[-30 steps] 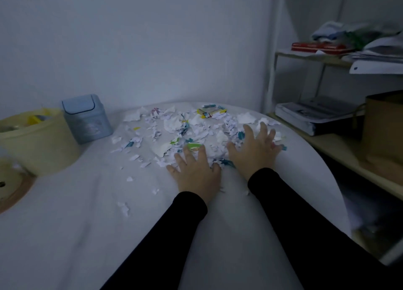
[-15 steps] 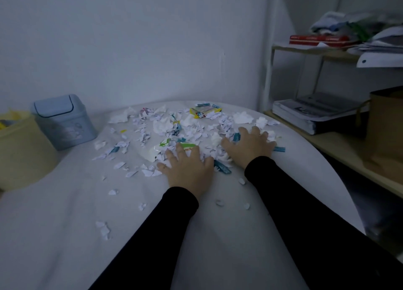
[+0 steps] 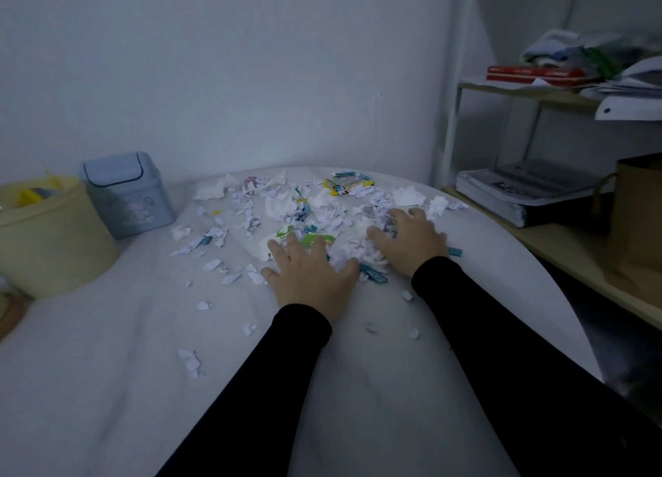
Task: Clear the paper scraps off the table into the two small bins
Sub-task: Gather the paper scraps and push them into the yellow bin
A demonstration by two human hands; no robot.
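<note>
Torn paper scraps (image 3: 286, 207), white with some coloured bits, lie scattered over the far half of the round white table (image 3: 358, 387). My left hand (image 3: 308, 272) presses palm down on the near edge of the scraps, fingers spread. My right hand (image 3: 408, 240) rests on the scraps to the right, fingers bent into a small heap (image 3: 344, 258) bunched between the two hands. A small blue bin (image 3: 125, 193) with a swing lid stands at the back left. Next to it at the left edge sits a pale yellow bin (image 3: 46, 236), open-topped.
Loose scraps (image 3: 190, 362) lie nearer me on the table. A shelf unit (image 3: 559, 247) stands close on the right with a stack of papers (image 3: 519, 193), a brown paper bag (image 3: 637, 222) and red books (image 3: 530, 73) above. A wall backs the table.
Both hands have drawn back toward me and closer together, raking scraps into a heap between them. The right hand's fingers have bent. The view has shifted slightly left.
</note>
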